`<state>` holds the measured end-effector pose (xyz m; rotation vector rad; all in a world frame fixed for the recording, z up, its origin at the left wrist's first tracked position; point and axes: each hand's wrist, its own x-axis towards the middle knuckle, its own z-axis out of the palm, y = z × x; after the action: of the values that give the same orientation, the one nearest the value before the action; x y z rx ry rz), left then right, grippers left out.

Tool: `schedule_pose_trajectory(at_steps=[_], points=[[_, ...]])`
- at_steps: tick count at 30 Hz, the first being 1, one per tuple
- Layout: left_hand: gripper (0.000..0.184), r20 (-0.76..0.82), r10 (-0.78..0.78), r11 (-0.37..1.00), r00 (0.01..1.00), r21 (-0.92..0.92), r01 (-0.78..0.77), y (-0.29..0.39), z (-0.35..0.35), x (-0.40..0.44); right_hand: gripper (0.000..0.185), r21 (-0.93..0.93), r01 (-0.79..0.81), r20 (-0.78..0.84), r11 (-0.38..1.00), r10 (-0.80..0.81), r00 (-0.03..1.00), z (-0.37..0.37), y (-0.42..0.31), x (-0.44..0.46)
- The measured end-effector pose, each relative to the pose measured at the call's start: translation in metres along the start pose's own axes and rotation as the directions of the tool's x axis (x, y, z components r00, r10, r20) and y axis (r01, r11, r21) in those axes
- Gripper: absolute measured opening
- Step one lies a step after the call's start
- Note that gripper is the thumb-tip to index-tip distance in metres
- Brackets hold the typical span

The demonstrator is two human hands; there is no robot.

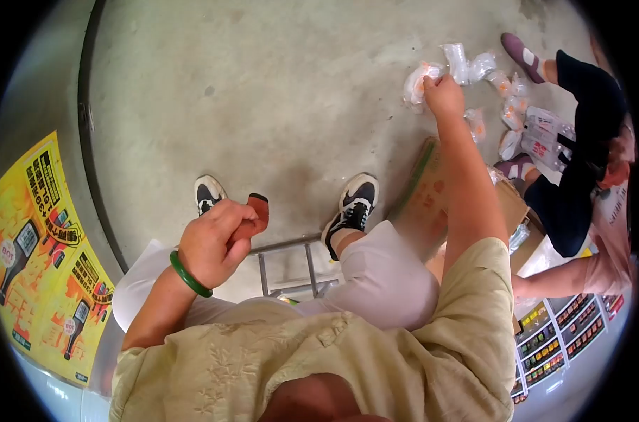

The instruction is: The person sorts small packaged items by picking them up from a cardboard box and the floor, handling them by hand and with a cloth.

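My left hand (214, 235), with a green bangle (190, 274) at its wrist, is closed in front of my lap. Its fingers pinch a small reddish-brown piece with a dark edge (259, 213); what kind of thing it is I cannot make out. My right arm reaches far forward. At its end, my right hand (445, 97) is closed on a clear plastic packet with white and orange contents (418, 86), over the floor. Just beyond that hand lie more clear plastic packets (457, 62).
A co-worker in dark trousers (583, 91) sits at the right beside a printed clear bag (545, 133). An open cardboard box (506, 197) stands near my right leg. Below me is a metal frame (288, 246). Yellow posters (45, 260) cover the left panel; shelves (559, 337) show lower right.
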<state>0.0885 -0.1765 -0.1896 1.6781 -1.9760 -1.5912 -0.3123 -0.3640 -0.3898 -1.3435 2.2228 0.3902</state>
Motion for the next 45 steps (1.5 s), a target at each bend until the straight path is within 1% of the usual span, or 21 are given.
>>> schedule_pose_trajectory(at_steps=[4, 7, 9, 13, 15, 16, 18, 19, 20, 22, 23, 25, 28, 30, 32, 34, 36, 38, 39, 41, 45], points=[[0.032, -0.004, -0.005, 0.999, 1.000, 0.032, 0.005, -0.005, 0.004, -0.009, 0.059, 0.046, 0.155, -0.086, 0.987, -0.151, 0.985, 0.020, 0.011, 0.009], [0.032, -0.006, 0.004, 0.995, 1.000, 0.099, -0.003, -0.007, 0.008, -0.015, 0.064, 0.081, 0.165, 0.032, 0.983, -0.168, 0.985, 0.062, 0.017, 0.024], [0.032, -0.003, 0.014, 0.990, 1.000, 0.143, -0.013, -0.008, 0.009, -0.015, 0.061, 0.117, 0.297, -0.215, 0.948, -0.268, 0.939, 0.079, 0.020, 0.033], [0.033, 0.020, -0.020, 0.992, 1.000, 0.127, 0.018, -0.005, 0.011, -0.012, 0.047, 0.096, 0.172, -0.219, 0.980, -0.148, 0.964, 0.072, 0.017, 0.027], [0.032, 0.034, -0.039, 0.989, 0.999, 0.141, 0.034, 0.001, 0.009, -0.010, 0.039, 0.327, 0.269, -0.289, 0.906, -0.175, 0.941, 0.060, 0.016, 0.020], [0.032, 0.029, -0.028, 0.989, 0.999, 0.147, 0.023, 0.002, 0.008, -0.009, 0.039, 0.329, 0.272, -0.302, 0.904, -0.172, 0.938, 0.046, 0.012, 0.014], [0.030, -0.012, 0.027, 0.993, 1.000, 0.114, -0.025, 0.003, 0.009, -0.008, 0.045, 0.814, 0.088, 0.009, 0.574, -0.164, 0.986, 0.015, 0.000, -0.010], [0.030, -0.013, 0.042, 0.992, 0.999, 0.116, -0.040, 0.005, 0.009, -0.008, 0.053, 0.901, -0.024, 0.106, 0.434, -0.166, 0.980, -0.015, -0.017, -0.038], [0.031, -0.027, 0.035, 0.995, 0.999, 0.090, -0.032, 0.006, 0.009, -0.009, 0.053, 0.903, -0.013, 0.091, 0.430, -0.163, 0.982, -0.025, -0.018, -0.047], [0.031, -0.051, 0.036, 0.997, 0.998, 0.066, -0.033, 0.010, 0.008, -0.014, 0.055, 0.994, -0.105, 0.087, -0.033, -0.357, 0.930, -0.042, -0.021, -0.063], [0.031, -0.062, 0.029, 0.999, 0.998, 0.026, -0.027, 0.013, 0.009, -0.017, 0.055, 0.995, -0.093, 0.075, -0.033, -0.360, 0.930, -0.052, -0.022, -0.076], [0.031, -0.097, 0.036, 0.999, 0.995, -0.012, -0.037, 0.018, 0.010, -0.023, 0.065, 0.937, -0.295, 0.076, -0.188, -0.714, 0.696, -0.078, -0.028, -0.108], [0.030, -0.206, 0.133, 0.987, 0.970, -0.065, -0.149, 0.020, 0.016, -0.035, 0.065, 0.885, -0.395, 0.048, -0.248, -0.794, 0.607, -0.098, -0.039, -0.154], [0.026, -0.223, 0.010, 0.965, 0.975, -0.252, -0.067, 0.023, 0.018, -0.045, 0.059, 0.900, -0.356, 0.004, -0.253, -0.810, 0.586, -0.113, -0.045, -0.190], [0.025, -0.289, 0.054, 0.959, 0.956, -0.250, -0.130, 0.016, 0.022, -0.051, 0.051, 0.873, -0.420, 0.010, -0.247, -0.852, 0.523, -0.132, -0.050, -0.225], [0.023, -0.367, -0.118, 0.872, 0.923, -0.483, -0.081, 0.009, 0.028, -0.059, 0.047, 0.913, -0.351, -0.004, -0.208, -0.866, 0.500, -0.140, -0.052, -0.251], [0.020, -0.457, -0.139, 0.884, 0.879, -0.457, -0.098, 0.003, 0.026, -0.071, 0.043, 0.937, -0.299, -0.015, -0.179, -0.878, 0.479, -0.147, -0.057, -0.279], [0.021, -0.456, -0.247, 0.707, 0.855, -0.688, -0.163, 0.017, 0.018, -0.087, 0.035, 0.943, -0.295, 0.001, -0.155, -0.883, 0.468, -0.158, -0.064, -0.308], [0.021, -0.485, -0.236, 0.729, 0.842, -0.662, -0.177, 0.027, 0.011, -0.098, 0.035, 0.941, -0.291, -0.028, -0.174, -0.895, 0.445, -0.161, -0.067, -0.321], [0.024, -0.486, -0.214, 0.338, 0.847, -0.850, -0.403, 0.050, -0.004, -0.117, 0.033, 0.894, -0.365, -0.056, -0.261, -0.872, 0.487, -0.167, -0.075, -0.342], [0.027, -0.614, -0.012, 0.291, 0.789, -0.757, -0.585, 0.107, -0.028, -0.158, 0.034, 0.829, -0.453, -0.161, -0.329, -0.915, 0.370, -0.155, -0.079, -0.371]])
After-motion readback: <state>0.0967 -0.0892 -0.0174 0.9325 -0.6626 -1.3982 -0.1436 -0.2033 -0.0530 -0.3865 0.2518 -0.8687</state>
